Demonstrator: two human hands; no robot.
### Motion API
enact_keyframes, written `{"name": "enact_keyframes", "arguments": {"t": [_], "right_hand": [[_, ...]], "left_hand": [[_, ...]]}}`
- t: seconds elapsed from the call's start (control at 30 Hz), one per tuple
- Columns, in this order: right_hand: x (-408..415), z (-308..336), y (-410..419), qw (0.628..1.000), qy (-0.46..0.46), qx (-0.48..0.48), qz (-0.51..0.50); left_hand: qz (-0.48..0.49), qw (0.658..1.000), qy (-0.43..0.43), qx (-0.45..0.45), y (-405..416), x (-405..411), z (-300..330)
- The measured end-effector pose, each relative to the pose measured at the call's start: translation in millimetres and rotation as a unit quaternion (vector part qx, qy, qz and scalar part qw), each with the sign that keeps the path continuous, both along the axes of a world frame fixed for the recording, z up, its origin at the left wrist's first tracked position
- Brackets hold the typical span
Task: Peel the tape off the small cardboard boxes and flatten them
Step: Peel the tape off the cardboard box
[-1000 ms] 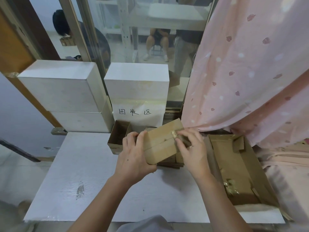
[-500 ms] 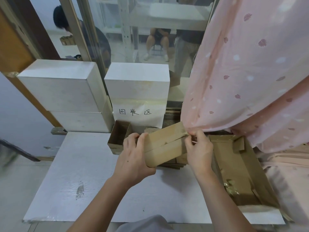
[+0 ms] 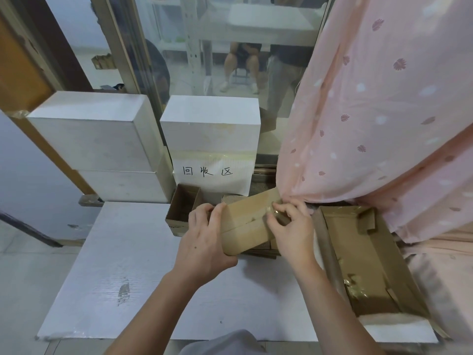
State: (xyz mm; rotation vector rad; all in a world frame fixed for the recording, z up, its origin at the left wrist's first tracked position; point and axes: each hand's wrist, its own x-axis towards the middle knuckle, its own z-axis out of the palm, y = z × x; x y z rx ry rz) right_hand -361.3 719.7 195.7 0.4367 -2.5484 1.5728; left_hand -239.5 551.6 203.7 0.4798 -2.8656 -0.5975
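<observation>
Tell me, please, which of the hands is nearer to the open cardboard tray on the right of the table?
Right. The right hand pinches tape at the small box's right end, just beside the tray's left wall. The left hand grips the box's far end, with the box between.

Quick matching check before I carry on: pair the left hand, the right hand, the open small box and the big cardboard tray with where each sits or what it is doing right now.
Things:
1. left hand
2. right hand
3. open small box
4. big cardboard tray

States or places:
A. lies at the table's right edge, crumpled tape inside
B. pinches tape at the held box's top seam
C. grips the held box's left end
D. stands behind the left hand, below the handwritten sign

Pairs: 1-C, 2-B, 3-D, 4-A
</observation>
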Motion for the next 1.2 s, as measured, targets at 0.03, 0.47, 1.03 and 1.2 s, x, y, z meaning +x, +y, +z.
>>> {"name": "enact_keyframes", "arguments": {"t": [0.03, 0.47, 1.03, 1.2], "right_hand": [[-1.7, -1.7, 0.3, 1.000, 0.002, 0.014, -0.007], [-4.1, 2.8, 10.2, 0.998, 0.019, -0.026, 0.060], [6.8, 0.1, -1.1, 0.987, -0.066, -0.132, 0.057], [14.5, 4.2, -3.4, 0.993, -0.062, -0.070, 0.079]], "left_hand": [[-0.005, 1.000, -0.003, -0.003, 0.7, 0.0, -0.4], [0.009, 0.998, -0.011, -0.063, -12.6, -0.9, -10.5], [0.027, 0.989, -0.041, -0.139, -0.3, -12.5, 0.7], [0.019, 0.997, -0.010, -0.078, 13.1, -17.7, 5.3]]}}
